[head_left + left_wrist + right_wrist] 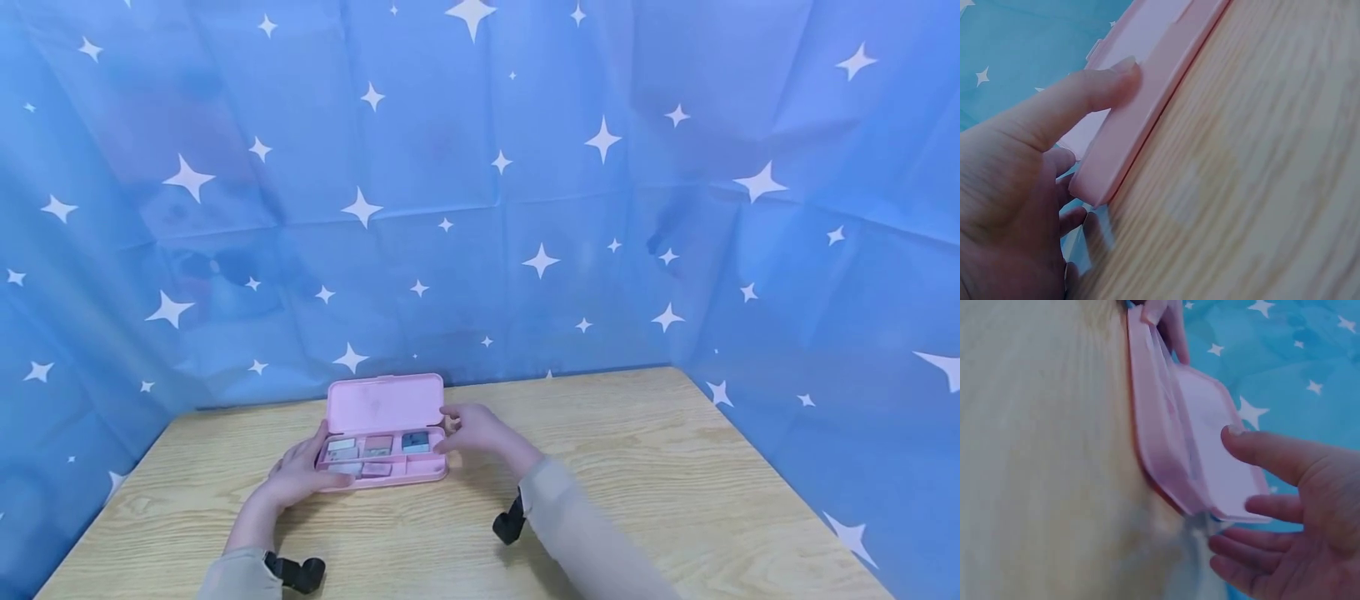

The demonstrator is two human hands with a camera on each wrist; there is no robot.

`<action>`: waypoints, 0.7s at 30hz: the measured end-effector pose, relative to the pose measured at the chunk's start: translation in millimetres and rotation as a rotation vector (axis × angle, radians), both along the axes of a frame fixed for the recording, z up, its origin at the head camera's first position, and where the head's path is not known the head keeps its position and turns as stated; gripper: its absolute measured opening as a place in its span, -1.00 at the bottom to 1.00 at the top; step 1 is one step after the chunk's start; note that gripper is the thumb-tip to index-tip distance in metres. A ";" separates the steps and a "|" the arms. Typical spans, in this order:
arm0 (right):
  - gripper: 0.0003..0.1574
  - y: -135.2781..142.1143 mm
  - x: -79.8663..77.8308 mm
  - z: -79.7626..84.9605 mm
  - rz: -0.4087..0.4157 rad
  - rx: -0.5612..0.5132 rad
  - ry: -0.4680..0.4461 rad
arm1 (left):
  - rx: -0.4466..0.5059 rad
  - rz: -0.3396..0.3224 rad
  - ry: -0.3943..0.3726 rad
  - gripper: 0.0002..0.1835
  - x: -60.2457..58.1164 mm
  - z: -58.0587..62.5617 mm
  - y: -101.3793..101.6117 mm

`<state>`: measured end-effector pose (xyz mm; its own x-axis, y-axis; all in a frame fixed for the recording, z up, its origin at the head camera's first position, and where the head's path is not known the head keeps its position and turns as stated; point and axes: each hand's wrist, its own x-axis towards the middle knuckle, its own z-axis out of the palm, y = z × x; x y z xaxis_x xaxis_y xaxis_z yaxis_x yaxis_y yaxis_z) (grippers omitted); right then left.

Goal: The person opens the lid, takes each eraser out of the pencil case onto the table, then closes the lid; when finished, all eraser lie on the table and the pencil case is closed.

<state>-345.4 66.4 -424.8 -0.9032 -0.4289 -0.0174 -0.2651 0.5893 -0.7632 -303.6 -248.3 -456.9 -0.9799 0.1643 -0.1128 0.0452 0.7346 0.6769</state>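
Note:
A pink pencil case (pixel 427 472) lies on the table with its lid (pixel 386 403) raised at the back. Several small blocks, white, pink and dark teal (pixel 415 439), which look like erasers, lie in its compartments. My left hand (pixel 296 475) grips the left end of the case; in the left wrist view the thumb (pixel 1094 92) presses over the front wall, with the other fingers round the end. Beside the right end is my right hand (pixel 477 427), its fingers loosely spread. The right wrist view shows no clear grip there; whether a fingertip touches the case I cannot tell.
The case sits near the back edge of the wooden table (pixel 645 492). Behind it and along the sides hangs a blue cloth (pixel 450 283) with white stars. Black camera mounts (pixel 296 573) are strapped on both wrists.

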 end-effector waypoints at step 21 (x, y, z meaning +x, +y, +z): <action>-0.43 -16.9 -26.6 8.4 0.303 0.257 0.092 | 0.005 0.013 0.007 0.29 1.2 -0.7 1.1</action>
<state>-372.0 49.5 -416.5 -0.7391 -0.6684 -0.0833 -0.5169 0.6421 -0.5661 -302.5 -247.2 -457.6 -0.9828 0.1521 -0.1050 0.0406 0.7320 0.6801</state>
